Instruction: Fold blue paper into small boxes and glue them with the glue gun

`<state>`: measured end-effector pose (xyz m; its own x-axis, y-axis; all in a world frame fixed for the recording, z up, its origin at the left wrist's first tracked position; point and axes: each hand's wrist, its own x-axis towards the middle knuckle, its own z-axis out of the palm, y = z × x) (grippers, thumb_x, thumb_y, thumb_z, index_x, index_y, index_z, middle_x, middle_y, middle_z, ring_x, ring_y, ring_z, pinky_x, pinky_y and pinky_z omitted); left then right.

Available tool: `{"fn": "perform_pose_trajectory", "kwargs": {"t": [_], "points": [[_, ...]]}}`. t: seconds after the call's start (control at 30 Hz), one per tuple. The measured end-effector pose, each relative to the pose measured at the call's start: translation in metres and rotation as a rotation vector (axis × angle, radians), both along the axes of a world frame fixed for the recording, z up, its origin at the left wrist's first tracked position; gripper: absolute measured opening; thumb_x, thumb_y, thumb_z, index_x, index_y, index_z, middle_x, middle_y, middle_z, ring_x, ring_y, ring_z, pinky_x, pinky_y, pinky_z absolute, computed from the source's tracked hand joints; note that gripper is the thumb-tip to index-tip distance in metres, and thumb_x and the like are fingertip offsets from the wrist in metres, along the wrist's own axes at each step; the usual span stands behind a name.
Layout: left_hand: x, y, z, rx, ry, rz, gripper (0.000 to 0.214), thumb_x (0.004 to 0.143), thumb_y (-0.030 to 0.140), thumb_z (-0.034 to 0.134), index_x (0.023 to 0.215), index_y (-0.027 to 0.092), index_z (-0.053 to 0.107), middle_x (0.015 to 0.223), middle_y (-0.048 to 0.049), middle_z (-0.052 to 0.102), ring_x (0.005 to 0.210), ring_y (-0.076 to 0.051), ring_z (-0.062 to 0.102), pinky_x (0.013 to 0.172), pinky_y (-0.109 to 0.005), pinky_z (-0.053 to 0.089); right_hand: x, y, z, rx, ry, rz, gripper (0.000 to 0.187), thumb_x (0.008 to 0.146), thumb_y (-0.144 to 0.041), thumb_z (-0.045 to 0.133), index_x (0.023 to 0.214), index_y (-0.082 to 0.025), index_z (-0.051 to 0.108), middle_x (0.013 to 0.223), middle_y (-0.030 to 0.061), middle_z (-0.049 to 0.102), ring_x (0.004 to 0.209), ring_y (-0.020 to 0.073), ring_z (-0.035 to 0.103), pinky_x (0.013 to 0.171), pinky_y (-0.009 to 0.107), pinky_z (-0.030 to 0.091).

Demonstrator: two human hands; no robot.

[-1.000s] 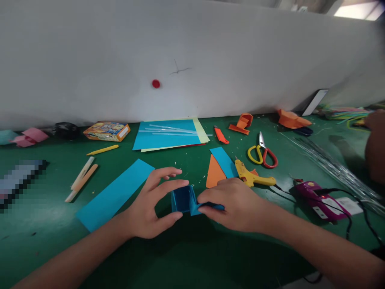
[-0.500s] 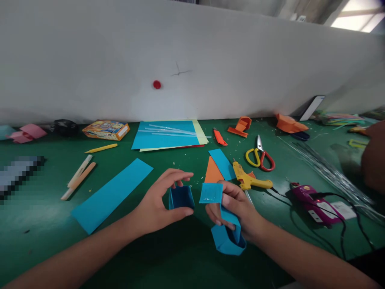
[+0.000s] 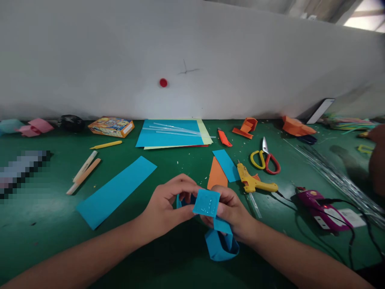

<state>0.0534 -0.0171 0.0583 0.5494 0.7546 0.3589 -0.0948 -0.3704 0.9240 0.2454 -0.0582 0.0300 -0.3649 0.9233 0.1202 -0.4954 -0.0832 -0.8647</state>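
Note:
My left hand [image 3: 167,206] is closed around a small folded blue paper box [image 3: 183,199], mostly hidden by its fingers. My right hand [image 3: 233,212] pinches a blue paper strip [image 3: 210,206] whose flat end, shiny with glue, faces up beside the box. The rest of that strip curls into a loop [image 3: 221,245] below my right wrist. Both hands meet just above the green table [image 3: 180,265], near its front middle.
A long blue paper strip [image 3: 117,189] lies to the left. Orange [image 3: 216,175] and blue [image 3: 226,164] paper pieces, a yellow glue gun [image 3: 254,182], scissors [image 3: 264,157], a purple glue gun [image 3: 321,205] with cords and a blue sheet with glue sticks [image 3: 170,132] lie behind. Another person's arm [image 3: 377,160] is at far right.
My right hand lifted the blue strip off the table, turned its glued end up and brought it left against the box. My left hand closed tighter on the box.

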Motion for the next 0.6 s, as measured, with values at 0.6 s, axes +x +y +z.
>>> {"fn": "perform_pose_trajectory", "kwargs": {"t": [0.6], "points": [[0.004,-0.012,-0.001,-0.156,0.039,-0.034,0.016,0.082,0.029,0.077,0.095,0.02,0.072,0.091,-0.0037,0.058,0.075,-0.013,0.058,0.064,-0.023,0.049,0.0,-0.002,0.001,0.135,-0.172,-0.174,0.026,0.075,-0.047,0.082,0.073,-0.022,0.075,0.065,0.0001,0.068,0.054,0.0128,0.057,0.052,0.025,0.049]]}}
